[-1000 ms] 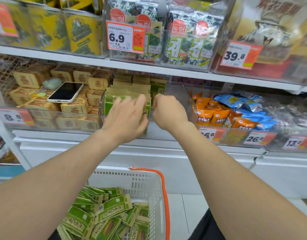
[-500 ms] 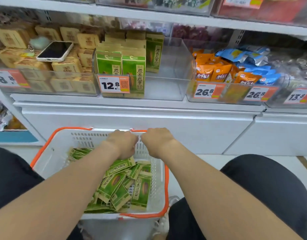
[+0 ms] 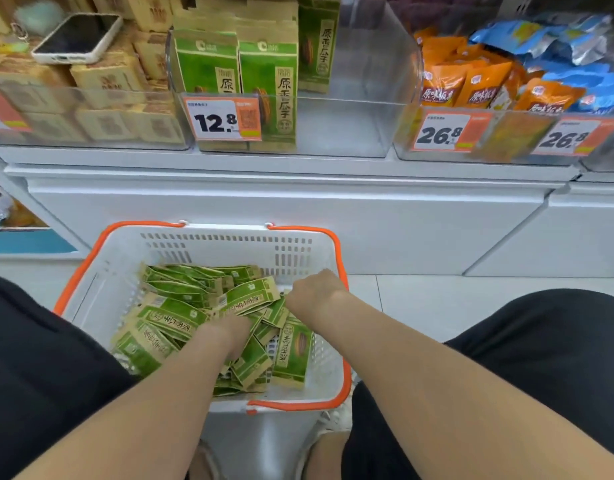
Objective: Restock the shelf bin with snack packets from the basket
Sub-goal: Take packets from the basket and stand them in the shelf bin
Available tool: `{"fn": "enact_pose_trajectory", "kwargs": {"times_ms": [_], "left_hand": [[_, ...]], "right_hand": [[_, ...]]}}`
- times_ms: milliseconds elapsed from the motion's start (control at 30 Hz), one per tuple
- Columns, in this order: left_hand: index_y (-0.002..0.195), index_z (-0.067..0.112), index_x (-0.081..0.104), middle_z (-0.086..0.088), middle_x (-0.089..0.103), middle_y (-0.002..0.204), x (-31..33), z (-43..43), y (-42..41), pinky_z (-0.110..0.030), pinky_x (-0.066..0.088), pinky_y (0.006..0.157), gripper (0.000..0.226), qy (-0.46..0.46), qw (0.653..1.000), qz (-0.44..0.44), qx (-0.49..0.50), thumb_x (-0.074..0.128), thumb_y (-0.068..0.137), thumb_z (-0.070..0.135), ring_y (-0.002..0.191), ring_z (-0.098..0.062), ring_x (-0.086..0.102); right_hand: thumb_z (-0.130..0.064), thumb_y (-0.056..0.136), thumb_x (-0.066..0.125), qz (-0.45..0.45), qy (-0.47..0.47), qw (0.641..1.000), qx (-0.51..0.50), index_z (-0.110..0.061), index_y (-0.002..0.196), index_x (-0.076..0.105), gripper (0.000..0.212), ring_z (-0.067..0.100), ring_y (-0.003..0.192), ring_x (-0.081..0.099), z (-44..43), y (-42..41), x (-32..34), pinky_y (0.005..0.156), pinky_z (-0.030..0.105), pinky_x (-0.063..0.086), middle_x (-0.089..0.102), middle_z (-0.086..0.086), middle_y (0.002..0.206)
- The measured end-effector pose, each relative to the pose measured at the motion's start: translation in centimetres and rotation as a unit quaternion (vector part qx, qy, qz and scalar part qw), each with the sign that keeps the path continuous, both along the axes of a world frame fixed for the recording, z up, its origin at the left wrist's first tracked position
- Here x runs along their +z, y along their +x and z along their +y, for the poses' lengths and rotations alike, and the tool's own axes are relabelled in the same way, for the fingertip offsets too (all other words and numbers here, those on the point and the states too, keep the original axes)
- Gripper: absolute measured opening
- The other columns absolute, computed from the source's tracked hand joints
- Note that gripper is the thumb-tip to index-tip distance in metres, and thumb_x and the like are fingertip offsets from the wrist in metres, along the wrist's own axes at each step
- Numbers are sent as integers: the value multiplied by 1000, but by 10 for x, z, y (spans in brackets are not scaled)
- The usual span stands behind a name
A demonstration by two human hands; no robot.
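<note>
One white basket (image 3: 208,251) with orange handles is seen on the floor below the shelf. It holds a loose heap of green snack packets (image 3: 250,297); more than a dozen are visible, and an exact count cannot be taken.

One clear shelf bin (image 3: 350,126) is located above. Three upright packets (image 3: 267,81) are seen face-on at its left side, with more behind; its right half is bare.

The left hand (image 3: 226,332) is sunk into the heap, and its fingers are hidden among the packets. The right hand (image 3: 316,292) is placed at the heap's right edge with its fingers hidden below the knuckles. The grip of either hand cannot be told.

"原香瓜子" is read on the packets. One price label (image 3: 222,119) shows "12.8". Two labels on the adjacent bin show "26.8" (image 3: 440,133) (image 3: 563,138).
</note>
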State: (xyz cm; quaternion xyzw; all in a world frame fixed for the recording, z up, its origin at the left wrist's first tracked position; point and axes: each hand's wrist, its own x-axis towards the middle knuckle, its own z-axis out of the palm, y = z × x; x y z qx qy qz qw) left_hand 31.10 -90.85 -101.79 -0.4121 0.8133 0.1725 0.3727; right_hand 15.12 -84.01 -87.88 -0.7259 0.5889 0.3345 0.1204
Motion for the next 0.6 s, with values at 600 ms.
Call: {"fn": "enact_pose_trajectory", "kwargs": {"times_ms": [600], "left_hand": [[164, 5, 4, -28, 21, 164, -30, -1, 2, -52, 39, 119, 119, 43, 971, 50, 229, 76, 87, 61, 147, -45, 35]], "right_hand": [[2, 97, 58, -75, -26, 997, -15, -17, 104, 46, 23, 25, 87, 50, -46, 5, -16, 75, 37, 43, 39, 0, 79]]}}
